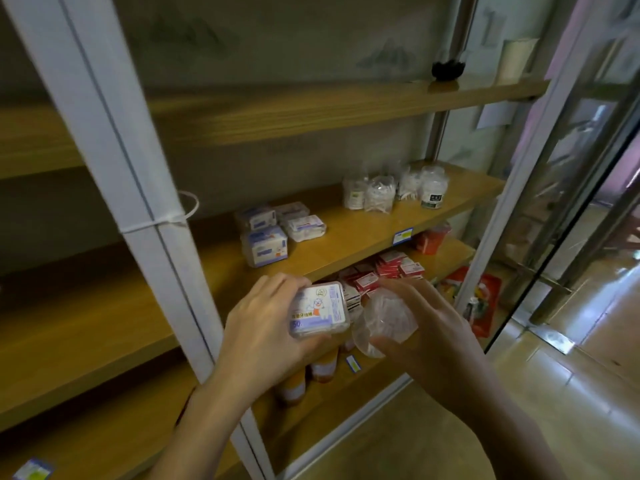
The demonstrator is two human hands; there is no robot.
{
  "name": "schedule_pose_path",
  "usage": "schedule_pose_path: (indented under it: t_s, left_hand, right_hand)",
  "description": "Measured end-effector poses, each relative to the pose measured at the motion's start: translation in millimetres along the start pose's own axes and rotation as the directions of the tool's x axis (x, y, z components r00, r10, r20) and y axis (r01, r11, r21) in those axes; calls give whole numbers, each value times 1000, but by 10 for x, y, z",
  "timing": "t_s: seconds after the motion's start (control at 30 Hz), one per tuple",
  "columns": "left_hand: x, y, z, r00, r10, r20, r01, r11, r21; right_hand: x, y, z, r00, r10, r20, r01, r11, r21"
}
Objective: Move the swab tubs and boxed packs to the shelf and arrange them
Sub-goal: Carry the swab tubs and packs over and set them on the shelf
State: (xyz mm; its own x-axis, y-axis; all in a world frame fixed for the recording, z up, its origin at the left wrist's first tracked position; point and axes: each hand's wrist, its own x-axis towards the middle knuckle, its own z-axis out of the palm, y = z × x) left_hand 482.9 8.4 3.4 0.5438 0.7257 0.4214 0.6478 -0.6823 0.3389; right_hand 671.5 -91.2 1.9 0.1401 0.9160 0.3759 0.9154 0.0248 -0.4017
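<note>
My left hand [258, 327] grips a clear boxed pack [320, 311] with a blue and white cartoon label, held in front of the shelf edge. My right hand [426, 327] holds a clear round swab tub [388, 318], its lid end facing me. Both hands are close together, below the middle wooden shelf [363, 233]. On that shelf lie several boxed packs [268, 244] to the left and several clear swab tubs [398, 188] to the right.
A white upright post [145, 202] with a cable tie stands left of the hands. The lower shelf holds red and white boxes [391, 268] and orange-capped bottles [323, 367]. A dark object [552, 69] sits on the top shelf. A glass door [571, 202] is at right.
</note>
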Motion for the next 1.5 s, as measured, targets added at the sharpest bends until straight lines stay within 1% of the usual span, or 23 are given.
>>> schedule_pose_path:
  t_s: [0.07, 0.17, 0.33, 0.4, 0.47, 0.53, 0.57, 0.63, 0.73, 0.8, 0.87, 0.93, 1.07, 1.13, 1.23, 1.33, 1.43, 1.5]
  left_hand:
    - [181, -4, 146, 999, -26, -27, 26, 1000, 8]
    - [534, -36, 311, 991, -76, -109, 81, 996, 37]
    - [1262, -173, 543, 966, -188, -178, 199, 979, 49]
    - [1550, -287, 670, 955, -224, -195, 241, 969, 64]
    - [1810, -410, 796, 947, -278, -159, 294, 952, 86]
    - [2371, -465, 1165, 939, -332, -87, 339, 935, 103]
    - [2381, -483, 1133, 931, -363, -43, 366, 925, 99]
    - [2596, -524, 1341, 904, -427, 4, 424, 899, 108]
    - [2462, -690, 1310, 880, -473, 55, 465, 878, 112]
    - [2391, -749, 1247, 861, -498, 105, 482, 864, 148]
    - [2326, -760, 1137, 862, -493, 122, 468, 864, 184]
    - [2317, -722, 1067, 882, -460, 101, 436, 878, 197]
    - [2458, -427, 1124, 891, -450, -58, 452, 866, 215]
    - [2574, -181, 1172, 896, -429, -111, 444, 863, 244]
    - [2789, 201, 1298, 900, -414, -135, 435, 862, 259]
    - [3044, 523, 1465, 890, -429, -153, 455, 857, 243]
    - [3244, 772, 1628, 890, -431, -150, 455, 855, 248]
    - [3327, 884, 1719, 884, -442, -154, 467, 848, 250]
  right_hand:
    - [86, 173, -9, 1000, 10, 17, -10, 1000, -9]
    - [310, 421, -27, 998, 27, 54, -26, 1000, -10]
    - [840, 833, -94, 994, 18, 109, -19, 1000, 16]
    - [1052, 1007, -130, 994, 20, 110, -24, 999, 30]
    - [1287, 1179, -127, 995, 11, 104, -12, 1000, 8]
    - [1649, 1684, -104, 996, 29, 81, -32, 999, 38]
    - [1709, 1682, -97, 997, 23, 79, -24, 1000, 16]
    - [1880, 2018, -86, 994, 34, 102, -38, 998, 42]
    - [1919, 2037, -68, 996, 21, 87, -27, 998, 64]
    - [1936, 2058, -73, 997, 15, 81, -21, 997, 69]
    - [1967, 2084, -81, 998, 13, 69, -19, 996, 87]
    - [2037, 2232, -101, 998, 13, 64, -19, 994, 104]
    - [2283, 2714, -211, 998, 16, 58, -21, 995, 102]
    - [2396, 2935, -317, 997, -2, 75, -5, 996, 90]
    - [2571, 3310, -488, 996, -10, 92, 2, 995, 96]
    - [2755, 3659, -595, 998, 7, 54, -14, 992, 128]
    - [2954, 3940, -608, 997, 56, 51, -65, 977, 201]
    - [3097, 4085, -571, 998, 36, 52, -46, 976, 215]
